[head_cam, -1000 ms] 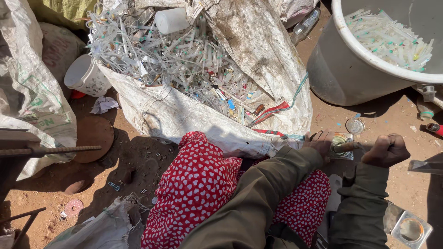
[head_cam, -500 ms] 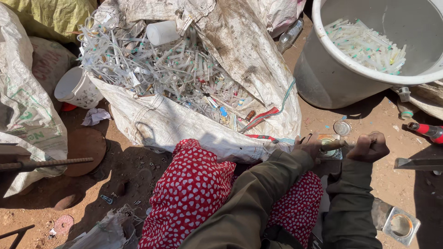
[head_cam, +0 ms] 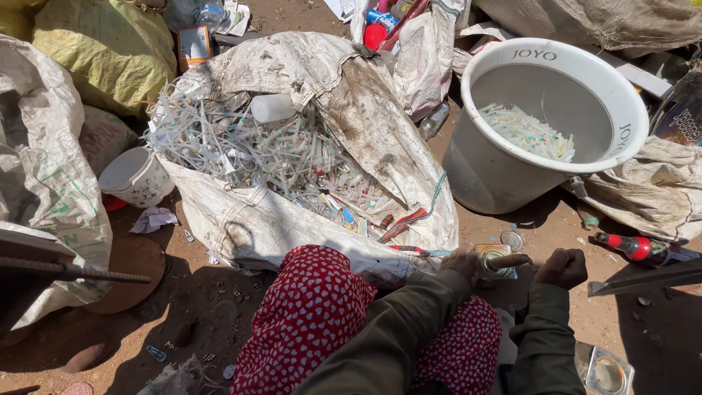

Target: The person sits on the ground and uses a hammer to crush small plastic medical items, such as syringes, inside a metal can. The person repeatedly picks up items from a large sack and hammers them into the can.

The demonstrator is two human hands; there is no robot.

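Left hand [head_cam: 461, 265] closed on small metal can [head_cam: 491, 257] low on dirt just beside open sack [head_cam: 307, 168] of plastic tubing, right hand [head_cam: 561, 268] fisted around handle, probably a tool [head_cam: 510, 260], tip touching can, white bucket [head_cam: 545, 124] behind

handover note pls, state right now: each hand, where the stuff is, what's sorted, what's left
Left hand: grip closed on a small metal can, held low over the dirt ground.
Right hand: fist closed on a brown-handled tool that meets the can.
Done: some thin white plastic pieces lie in the white bucket.
Left: the open sack at the knees is heaped with mixed plastic scrap. Flat metal lids lie by the can.
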